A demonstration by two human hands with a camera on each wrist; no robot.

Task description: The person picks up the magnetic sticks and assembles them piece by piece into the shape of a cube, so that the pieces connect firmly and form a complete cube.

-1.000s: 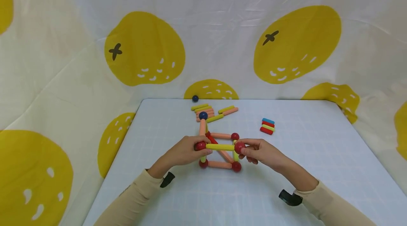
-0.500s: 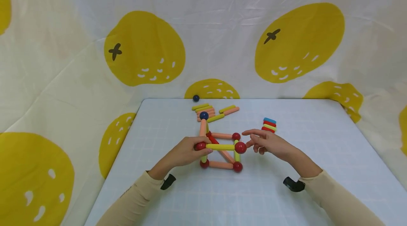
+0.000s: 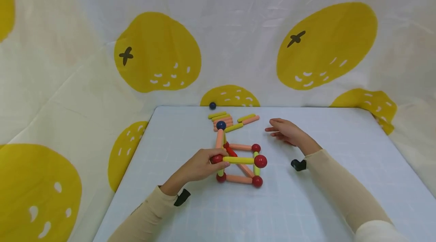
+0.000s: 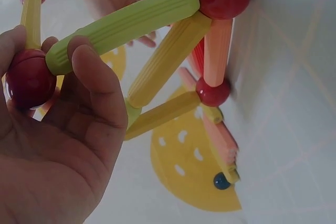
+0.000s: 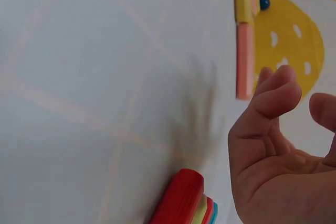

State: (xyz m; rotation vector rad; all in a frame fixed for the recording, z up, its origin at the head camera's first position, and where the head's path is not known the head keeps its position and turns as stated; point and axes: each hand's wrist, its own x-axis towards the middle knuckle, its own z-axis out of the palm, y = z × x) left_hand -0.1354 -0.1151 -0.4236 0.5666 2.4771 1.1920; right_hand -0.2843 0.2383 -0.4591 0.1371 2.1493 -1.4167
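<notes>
My left hand [image 3: 201, 164] holds a red ball [image 4: 31, 80] at a near upper corner of a frame built of rods and balls. From that ball a yellow rod [image 3: 240, 160] runs right to another red ball [image 3: 260, 161]. Pink rods [image 3: 239, 179] and red balls form the frame's base, and a slanting pink rod [image 3: 219, 139] leads to a dark blue ball [image 3: 221, 125]. My right hand [image 3: 287, 133] hovers right of the frame, holding nothing, fingers loosely bent. In the right wrist view a red rod [image 5: 178, 198] tops short coloured rods below that hand.
Loose yellow rods [image 3: 234, 127] and pink rods [image 3: 251, 120] lie behind the frame. A dark blue ball [image 3: 212, 105] sits by the table's far edge. A white cloth [image 3: 238, 45] with yellow fruit prints hangs behind the table [image 3: 272, 211].
My right hand has let go of the red ball at the yellow rod's right end and moved away to the right and back. My left hand keeps its grip.
</notes>
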